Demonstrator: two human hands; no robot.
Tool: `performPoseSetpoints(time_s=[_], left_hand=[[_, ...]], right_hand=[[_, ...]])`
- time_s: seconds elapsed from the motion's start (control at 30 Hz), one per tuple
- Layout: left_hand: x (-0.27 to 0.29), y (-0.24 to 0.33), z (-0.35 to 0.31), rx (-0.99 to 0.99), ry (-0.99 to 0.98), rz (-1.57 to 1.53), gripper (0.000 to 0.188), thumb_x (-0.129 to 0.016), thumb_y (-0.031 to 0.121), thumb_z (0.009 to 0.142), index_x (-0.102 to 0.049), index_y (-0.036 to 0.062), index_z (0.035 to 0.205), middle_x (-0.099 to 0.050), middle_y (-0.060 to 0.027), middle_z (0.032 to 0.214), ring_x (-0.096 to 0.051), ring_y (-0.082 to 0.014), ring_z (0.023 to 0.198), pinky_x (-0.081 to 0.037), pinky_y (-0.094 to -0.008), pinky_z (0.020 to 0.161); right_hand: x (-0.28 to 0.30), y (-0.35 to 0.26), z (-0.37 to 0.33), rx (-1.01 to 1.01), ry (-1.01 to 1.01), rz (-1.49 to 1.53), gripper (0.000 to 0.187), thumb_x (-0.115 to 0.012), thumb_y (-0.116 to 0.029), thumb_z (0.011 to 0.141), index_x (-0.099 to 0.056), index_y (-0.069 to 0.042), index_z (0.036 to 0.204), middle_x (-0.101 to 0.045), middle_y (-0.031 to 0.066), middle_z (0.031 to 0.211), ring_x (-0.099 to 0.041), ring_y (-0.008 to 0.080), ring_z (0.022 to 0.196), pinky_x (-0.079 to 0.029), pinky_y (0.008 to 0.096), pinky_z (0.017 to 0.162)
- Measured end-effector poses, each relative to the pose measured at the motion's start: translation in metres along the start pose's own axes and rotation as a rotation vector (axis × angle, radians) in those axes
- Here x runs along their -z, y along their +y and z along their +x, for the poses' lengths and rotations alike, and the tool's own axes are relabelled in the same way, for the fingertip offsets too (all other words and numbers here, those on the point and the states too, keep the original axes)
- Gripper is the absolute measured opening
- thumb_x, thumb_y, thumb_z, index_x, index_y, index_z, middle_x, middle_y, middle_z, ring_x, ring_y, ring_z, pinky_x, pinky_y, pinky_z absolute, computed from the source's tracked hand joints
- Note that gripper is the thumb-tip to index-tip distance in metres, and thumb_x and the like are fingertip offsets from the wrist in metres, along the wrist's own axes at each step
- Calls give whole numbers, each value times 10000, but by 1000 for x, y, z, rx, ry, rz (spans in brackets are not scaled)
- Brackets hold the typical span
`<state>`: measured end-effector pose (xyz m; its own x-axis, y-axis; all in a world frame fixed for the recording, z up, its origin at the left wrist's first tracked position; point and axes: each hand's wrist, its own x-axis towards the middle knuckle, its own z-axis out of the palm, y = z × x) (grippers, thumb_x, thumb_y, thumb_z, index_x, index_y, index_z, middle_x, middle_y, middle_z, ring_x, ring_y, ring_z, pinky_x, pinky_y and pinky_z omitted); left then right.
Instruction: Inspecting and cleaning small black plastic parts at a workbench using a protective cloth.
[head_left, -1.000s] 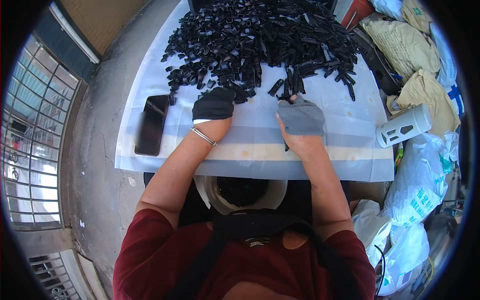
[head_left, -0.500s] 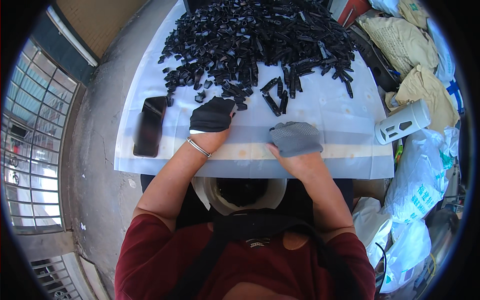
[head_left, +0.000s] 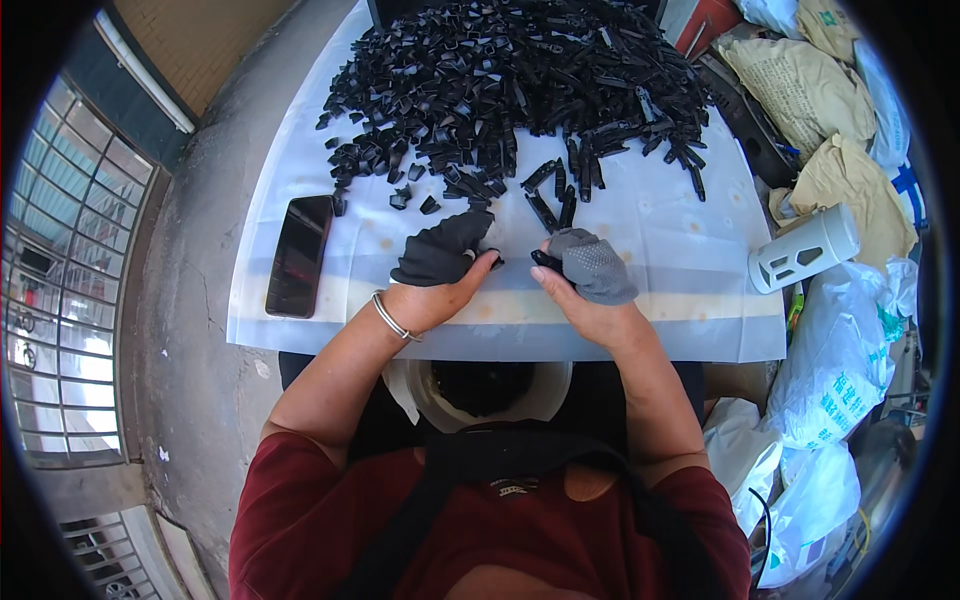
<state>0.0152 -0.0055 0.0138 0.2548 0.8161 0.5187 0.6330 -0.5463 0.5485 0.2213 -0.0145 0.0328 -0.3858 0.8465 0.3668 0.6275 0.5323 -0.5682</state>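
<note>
My left hand, in a black glove with the thumb bare, is closed on a small black plastic piece at its thumb tip. To its right, my right hand wears a grey dotted glove. Its thumb and fingers grip a black plastic part, most of it hidden in the hand. The two hands face each other, a short gap apart, above the near part of the table. Beyond them lies a wide heap of black plastic parts, short bent ones mostly left, long slim ones mostly right.
A white sheet covers the table. A dark phone lies at the left, and a white holder with cut-outs at the right edge. Under the near edge, a pale bucket holds dark contents. Sacks and bags crowd the right side.
My left hand has drawn back from the loose pieces toward my right hand, and a small black piece now shows at its thumb. My right hand has turned, bringing the black part into view.
</note>
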Motion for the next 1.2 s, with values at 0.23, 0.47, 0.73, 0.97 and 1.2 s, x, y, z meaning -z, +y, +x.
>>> performPoseSetpoints(time_s=[0.23,0.47,0.73,0.97,1.2], left_hand=[[6,12,-1,-58,-77,-193,415,-713,84,693,-535,30,1064,-612,-93,823,-570,-135,630,-472,-259,583],[5,16,-2,181,-164,-538,485,-693,129,730,-478,4,1147,-590,-121,990,-566,-143,822,-463,-264,725],[-1,25,-6,463,-268,-751,396,-423,366,916,-614,19,933,-587,-37,736,-500,-112,695,-428,-244,631],[9,13,-2,539,-291,-757,415,-434,395,906,-596,19,840,-492,9,593,-420,-80,555,-383,-248,522],[23,22,6,490,-396,-605,437,-445,414,895,-600,9,944,-588,-61,743,-491,-115,680,-423,-248,630]], right_hand=[[-7,-13,4,-3,-63,227,304,-614,-239,806,-568,-27,1020,-589,114,864,-562,251,757,-454,330,696],[-6,-10,6,144,-184,193,282,-627,-202,789,-568,-37,1011,-581,122,824,-562,248,709,-451,327,668],[-28,-19,3,197,114,-37,226,-612,-207,782,-581,-33,921,-591,113,843,-550,288,746,-435,355,659],[5,-18,1,99,-6,-23,245,-578,-213,817,-585,-44,994,-597,126,899,-536,301,788,-424,349,720],[4,-13,-6,186,-39,-277,236,-556,-282,824,-638,-64,867,-621,101,833,-535,297,729,-427,367,676]])
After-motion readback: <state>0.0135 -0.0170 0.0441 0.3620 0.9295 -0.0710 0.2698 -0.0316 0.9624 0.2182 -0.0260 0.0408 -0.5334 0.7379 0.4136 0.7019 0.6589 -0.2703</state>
